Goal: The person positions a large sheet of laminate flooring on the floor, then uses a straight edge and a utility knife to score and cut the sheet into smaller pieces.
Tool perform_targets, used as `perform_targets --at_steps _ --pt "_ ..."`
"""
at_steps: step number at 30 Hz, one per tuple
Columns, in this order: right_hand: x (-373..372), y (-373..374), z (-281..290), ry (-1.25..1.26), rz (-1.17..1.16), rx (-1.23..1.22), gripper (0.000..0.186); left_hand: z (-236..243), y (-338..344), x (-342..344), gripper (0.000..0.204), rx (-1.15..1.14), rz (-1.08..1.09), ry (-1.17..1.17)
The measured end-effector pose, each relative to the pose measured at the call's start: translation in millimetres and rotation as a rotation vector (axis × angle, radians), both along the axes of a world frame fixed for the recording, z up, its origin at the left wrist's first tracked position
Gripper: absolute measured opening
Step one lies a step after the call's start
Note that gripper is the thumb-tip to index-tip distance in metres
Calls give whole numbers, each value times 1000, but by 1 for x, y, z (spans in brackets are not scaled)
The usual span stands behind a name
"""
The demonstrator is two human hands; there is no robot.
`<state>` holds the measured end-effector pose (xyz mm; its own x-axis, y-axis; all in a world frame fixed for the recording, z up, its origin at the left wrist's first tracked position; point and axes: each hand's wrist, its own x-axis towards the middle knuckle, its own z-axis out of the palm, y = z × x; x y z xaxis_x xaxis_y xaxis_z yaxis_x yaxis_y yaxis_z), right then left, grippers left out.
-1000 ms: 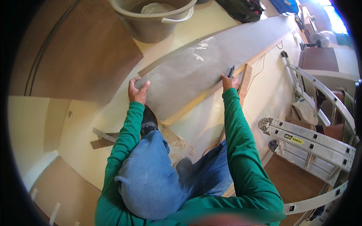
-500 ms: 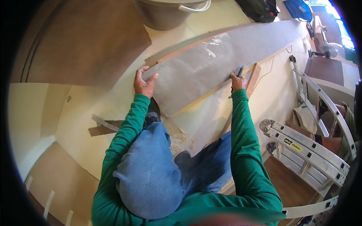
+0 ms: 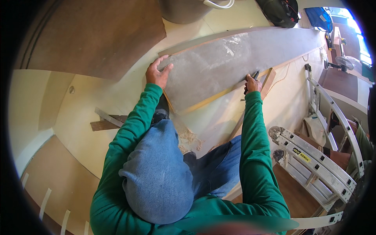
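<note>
A long grey board [image 3: 213, 68] with wooden edges stretches from in front of me toward the far right, pale scuffs on its face. At its left end my left hand [image 3: 158, 73] grips the edge, fingers over the far corner and thumb on the near side. My right hand [image 3: 253, 84] is at the board's near long edge, closed around a slim dark tool [image 3: 256, 73] whose tip points up and away. The tool's kind does not show; most of it is hidden in my fist. Beside that hand a wooden strip [image 3: 268, 82] sticks out from under the board.
An aluminium folding ladder [image 3: 313, 160] lies at the right, near another person's arm [image 3: 340, 158]. Brown sheet material [image 3: 94, 39] stands at the far left. A grey bucket [image 3: 184, 11] and a dark bag [image 3: 278, 11] are beyond the board. Wood shavings [image 3: 188, 137] lie by my feet.
The view has shifted a little, so the board and bucket appear moved. My right hand's tool now tilts more to the right. Both hands stay at the board.
</note>
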<state>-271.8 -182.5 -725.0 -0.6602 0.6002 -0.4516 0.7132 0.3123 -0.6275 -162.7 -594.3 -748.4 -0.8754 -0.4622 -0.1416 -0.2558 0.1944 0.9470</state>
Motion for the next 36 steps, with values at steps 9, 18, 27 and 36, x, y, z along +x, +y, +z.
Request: perform_targets --at_steps 9,18,27,36 --pt "-2 4 -8 74 -16 -43 29 2 -1 -20 40 -325 -40 11" --pt "3 -4 -4 131 -19 17 30 5 -2 -22 36 -214 -55 25" --pt "7 -10 -2 179 -64 -88 25 10 -5 -24 35 -212 -82 -39" --pt "9 -19 4 201 -91 -94 25 12 -6 -28 34 -193 -108 -63"
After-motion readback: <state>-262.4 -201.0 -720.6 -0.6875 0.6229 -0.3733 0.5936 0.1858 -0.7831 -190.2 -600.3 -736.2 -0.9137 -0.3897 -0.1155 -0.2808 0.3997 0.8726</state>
